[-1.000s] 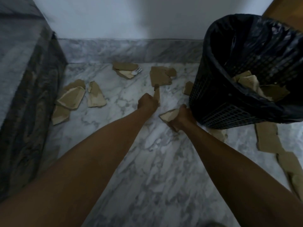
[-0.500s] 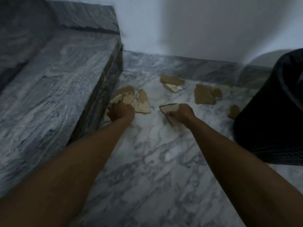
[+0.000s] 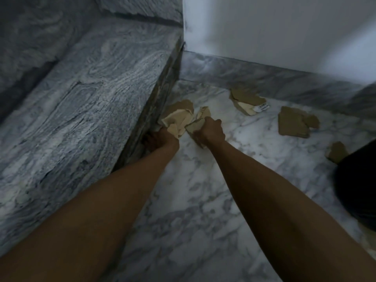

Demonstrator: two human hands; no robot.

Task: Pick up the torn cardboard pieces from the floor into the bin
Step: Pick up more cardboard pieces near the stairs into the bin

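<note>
My left hand (image 3: 160, 139) is closed on several pale brown cardboard pieces (image 3: 177, 121) at the foot of the marble step. My right hand (image 3: 211, 131) grips a torn cardboard piece (image 3: 193, 127) right beside them, its fingers touching another piece on the floor. More torn pieces lie farther off: one with a white label (image 3: 247, 101) near the skirting, a brown stack (image 3: 294, 124), and a small scrap (image 3: 336, 152) next to the black bin (image 3: 358, 188), of which only the side shows at the right edge.
A grey marble step (image 3: 81, 110) rises along the left, its edge close to my left hand. A white wall (image 3: 274, 31) with marble skirting closes the far side. The floor (image 3: 203, 200) is white veined marble.
The view swung left, away from the bin. Both hands moved left to the pile by the step; my left hand closed on pieces there, my right still holds its piece.
</note>
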